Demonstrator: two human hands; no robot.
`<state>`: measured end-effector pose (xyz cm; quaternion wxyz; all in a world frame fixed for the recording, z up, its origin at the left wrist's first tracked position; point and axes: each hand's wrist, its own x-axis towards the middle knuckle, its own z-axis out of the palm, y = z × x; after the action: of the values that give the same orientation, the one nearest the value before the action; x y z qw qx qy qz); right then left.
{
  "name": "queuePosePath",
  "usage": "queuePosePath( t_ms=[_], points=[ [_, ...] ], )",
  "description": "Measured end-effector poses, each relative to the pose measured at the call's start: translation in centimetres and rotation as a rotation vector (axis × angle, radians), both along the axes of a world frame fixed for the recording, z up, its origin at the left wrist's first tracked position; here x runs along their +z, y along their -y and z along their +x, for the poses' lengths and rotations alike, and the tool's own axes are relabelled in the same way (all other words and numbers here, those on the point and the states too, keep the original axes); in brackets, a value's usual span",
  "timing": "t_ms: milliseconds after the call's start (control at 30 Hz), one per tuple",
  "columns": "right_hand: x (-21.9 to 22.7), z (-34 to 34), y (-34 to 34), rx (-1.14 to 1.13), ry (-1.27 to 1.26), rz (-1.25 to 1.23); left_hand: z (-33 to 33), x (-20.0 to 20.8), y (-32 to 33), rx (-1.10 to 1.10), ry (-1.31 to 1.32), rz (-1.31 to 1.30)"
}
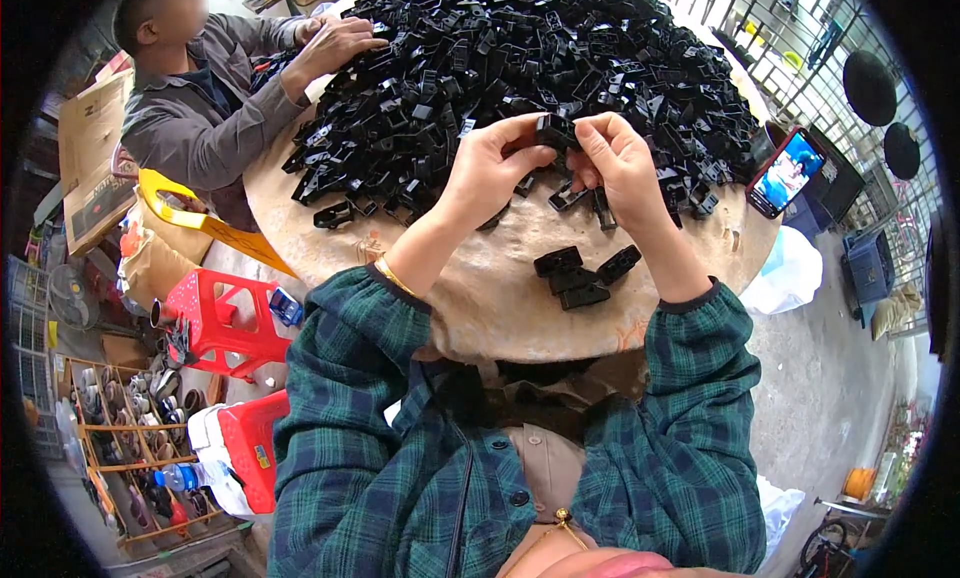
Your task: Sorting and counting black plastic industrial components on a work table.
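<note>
Bare strip of round tan desk (500, 278) between its near edge and the big heap of black plastic clips (520, 68); four finished black clips (583, 275) lie there, apart from the heap; phone with lit screen (787, 171) at right rim; red plastic stools (225, 323) on the floor left; left hand (490, 166) and right hand (618, 160) raised over the heap's edge, both grips pinching one small black plastic clip (553, 130).
</note>
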<state>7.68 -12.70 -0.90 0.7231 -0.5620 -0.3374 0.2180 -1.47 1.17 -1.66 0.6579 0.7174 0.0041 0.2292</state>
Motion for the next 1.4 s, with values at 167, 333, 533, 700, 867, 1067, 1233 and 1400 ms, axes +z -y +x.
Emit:
queuePosePath(
  t_ms=[167, 333, 533, 700, 867, 1067, 1233, 1400],
  points=[
    [-0.3, -0.4, -0.2, -0.087, 0.197, -0.107, 0.0, -0.3, 0.5, 0.04, 0.028, -0.091],
    [-0.5, -0.6, -0.5, -0.094, 0.199, -0.135, 0.0, -0.4, 1.0, -0.052, -0.002, -0.394],
    [0.7, -0.2, 0.1, 0.007, 0.186, -0.214, -0.5, 0.1, 0.4, -0.197, 0.002, -0.563],
    [0.9, 0.4, 0.7, 0.117, 0.195, -0.225, -0.7, 0.0, 0.0, -0.28, 0.009, -0.501],
    [0.8, 1.0, 0.9, 0.158, 0.298, -0.326, -1.1, 0.8, 0.6, -0.123, -0.018, -0.218],
    [1.9, 5.5, 2.0, -0.038, 0.268, -0.175, -1.7, 2.0, 1.3, -0.128, -0.223, 0.48],
    [1.0, 9.3, -0.6, -0.314, 0.813, -0.302, -1.5, 0.2, 2.9, -0.321, -0.213, 0.907],
    [1.2, 8.0, -6.8, -0.352, 1.136, -0.697, -1.6, -0.5, 2.4, -0.345, -0.216, 0.963]
  ],
)
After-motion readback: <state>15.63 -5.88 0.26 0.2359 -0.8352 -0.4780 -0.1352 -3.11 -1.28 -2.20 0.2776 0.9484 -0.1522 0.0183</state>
